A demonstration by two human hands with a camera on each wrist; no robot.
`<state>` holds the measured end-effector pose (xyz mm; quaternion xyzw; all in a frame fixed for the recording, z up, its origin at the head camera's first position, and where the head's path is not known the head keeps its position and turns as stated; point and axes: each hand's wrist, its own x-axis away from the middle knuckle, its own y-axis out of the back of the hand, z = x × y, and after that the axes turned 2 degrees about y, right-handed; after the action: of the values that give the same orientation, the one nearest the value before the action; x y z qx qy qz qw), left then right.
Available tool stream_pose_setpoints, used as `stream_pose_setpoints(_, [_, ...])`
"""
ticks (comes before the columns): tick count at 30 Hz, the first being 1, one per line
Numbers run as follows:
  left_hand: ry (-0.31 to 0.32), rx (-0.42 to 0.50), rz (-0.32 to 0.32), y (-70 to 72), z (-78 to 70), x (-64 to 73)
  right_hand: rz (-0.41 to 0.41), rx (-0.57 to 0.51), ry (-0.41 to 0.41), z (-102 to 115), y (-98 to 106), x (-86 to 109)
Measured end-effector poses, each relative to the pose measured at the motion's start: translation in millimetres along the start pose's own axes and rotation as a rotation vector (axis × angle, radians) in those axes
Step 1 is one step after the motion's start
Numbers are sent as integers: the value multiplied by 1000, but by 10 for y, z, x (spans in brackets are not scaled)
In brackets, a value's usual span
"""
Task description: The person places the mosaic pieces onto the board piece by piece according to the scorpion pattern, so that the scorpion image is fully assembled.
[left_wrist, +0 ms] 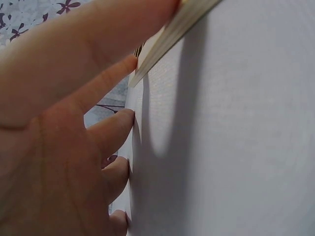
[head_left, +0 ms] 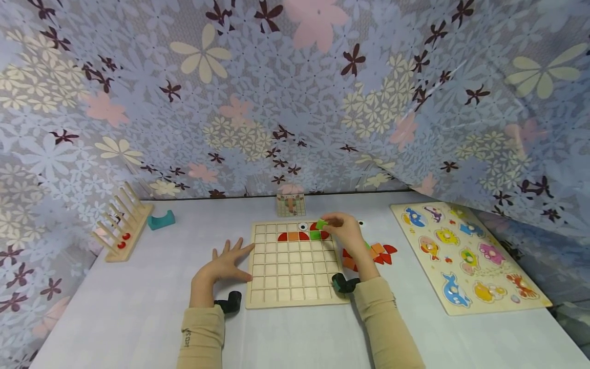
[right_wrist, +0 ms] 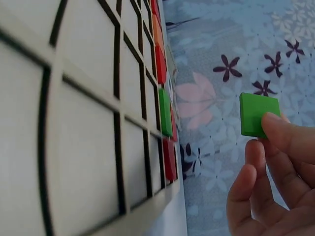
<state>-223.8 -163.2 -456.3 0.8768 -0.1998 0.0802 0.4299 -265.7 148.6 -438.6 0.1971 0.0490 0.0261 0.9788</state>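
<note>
A wooden grid board (head_left: 297, 282) lies on the table. In its far rows sit red pieces, an orange square (head_left: 293, 236), a green square (head_left: 315, 235) and a white piece with a black eye dot (head_left: 302, 226). My right hand (head_left: 344, 231) pinches another green square tile (right_wrist: 258, 115) between thumb and fingers, raised above the board's far right corner. With fingers spread, my left hand (head_left: 227, 264) rests at the board's left edge; thumb and forefinger touch the rim in the left wrist view.
Loose red and orange pieces (head_left: 380, 252) lie right of the board, partly behind the right forearm. A small picture card (head_left: 298, 207) stands beyond it. At left are a pegged wooden rack (head_left: 131, 233) and a teal curved block (head_left: 161, 220); a sea-animal puzzle (head_left: 465, 279) lies at right.
</note>
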Motion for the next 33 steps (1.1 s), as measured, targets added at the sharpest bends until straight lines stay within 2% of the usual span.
stream_pose_setpoints(6, [-2, -9, -4, 3, -3, 8, 64, 54, 6, 126, -175, -47])
stream_pose_setpoints(13, [-2, -21, -6, 8, -5, 10, 174, 131, 44, 277, -539, -192])
stream_pose_setpoints(20, [-9, -30, 17, 33, 7, -13, 271, 191, 87, 327, -852, -305])
stream_pose_setpoints(25, [-12, -26, 15, 43, 12, -7, 329, 328, 130, 343, -997, -397])
stream_pose_setpoints(29, [-14, -12, 19, 40, 7, -3, 339, 472, 154, 328, -1070, -448])
stream_pose_setpoints(33, [-8, -8, 21, 26, 18, -13, 341, 548, 156, 339, -1096, -453])
